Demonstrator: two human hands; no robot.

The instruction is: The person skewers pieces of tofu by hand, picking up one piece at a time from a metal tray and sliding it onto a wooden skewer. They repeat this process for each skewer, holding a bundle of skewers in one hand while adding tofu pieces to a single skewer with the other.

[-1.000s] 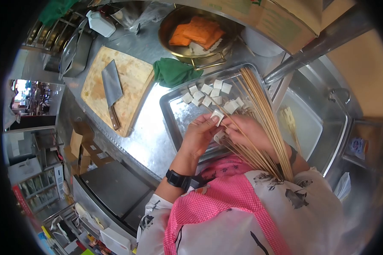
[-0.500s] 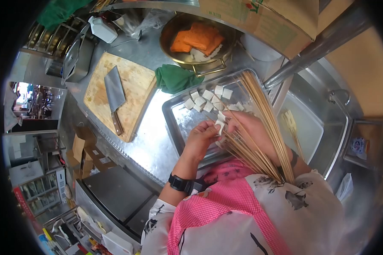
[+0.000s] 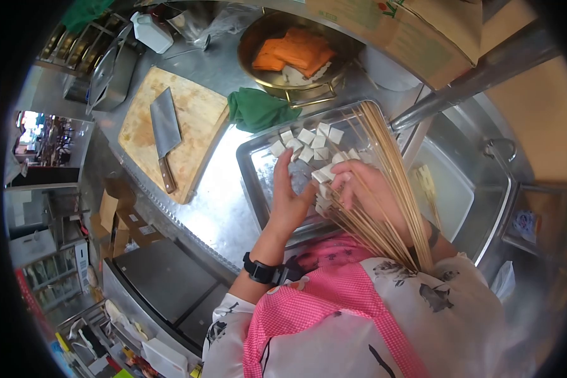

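My left hand point(image 3: 288, 205) is open over the metal tray point(image 3: 251, 183), thumb and fingers apart, with its fingertips beside the loose white food cubes point(image 3: 307, 136). My right hand point(image 3: 373, 192) is closed on a thin wooden skewer that slants up across it. White cubes point(image 3: 322, 174) sit at its fingertips; how they are threaded is hard to see. Under and below that hand lie several skewers point(image 3: 365, 230) with white cubes at their tips. A bundle of bare bamboo skewers point(image 3: 397, 170) rests along the tray's right side, past my right wrist.
A cleaver point(image 3: 166, 129) lies on the wooden cutting board point(image 3: 198, 126) at the left. Behind the tray are a green cloth point(image 3: 258, 110) and a brass pan point(image 3: 283, 93) with orange slabs. A sink point(image 3: 466, 189) is at the right, a cardboard box point(image 3: 416, 44) above.
My left hand has let go of the cube at the skewer tip, opened and reached up toward the loose cubes. My right hand stays near the same spot.
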